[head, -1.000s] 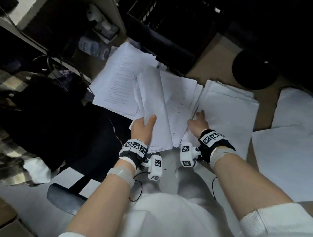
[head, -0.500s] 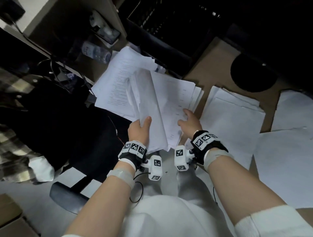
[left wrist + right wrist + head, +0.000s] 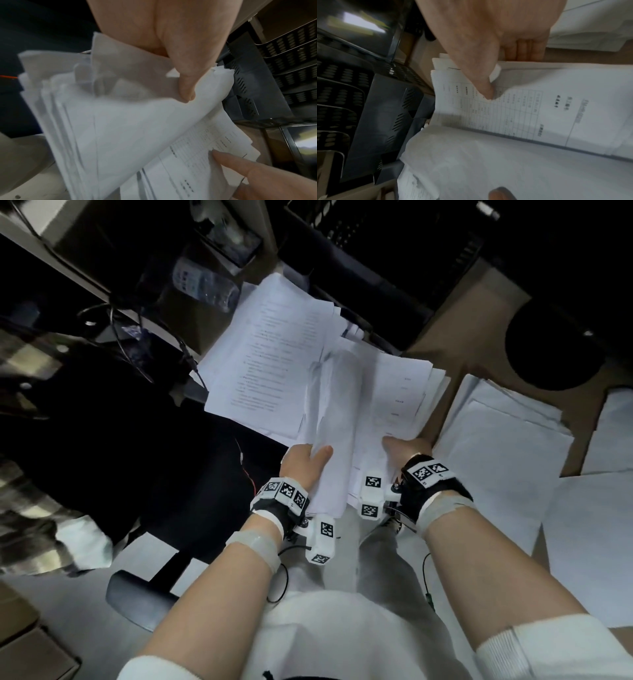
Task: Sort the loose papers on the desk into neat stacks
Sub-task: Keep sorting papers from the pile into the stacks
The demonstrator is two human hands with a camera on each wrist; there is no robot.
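Holding a curled bundle of sheets [image 3: 329, 433] at my 12 o'clock, the left hand [image 3: 301, 463] pinches it, thumb over the top sheet and fingers beneath. I judge that pinch shallow: the bundle bows and its edges fan out, so sheets could slide free toward the floor at 6 o'clock. Just right of it, the right hand [image 3: 407, 450] grips the printed forms [image 3: 397, 395], thumb pressed on the top page and fingers curled under. Both batches touch along their inner edges; pulling them apart could drag pages across and mix them. At 2 o'clock, a squared stack [image 3: 507, 433] lies on the desk [image 3: 455, 316]; a careless drop there could skew it.
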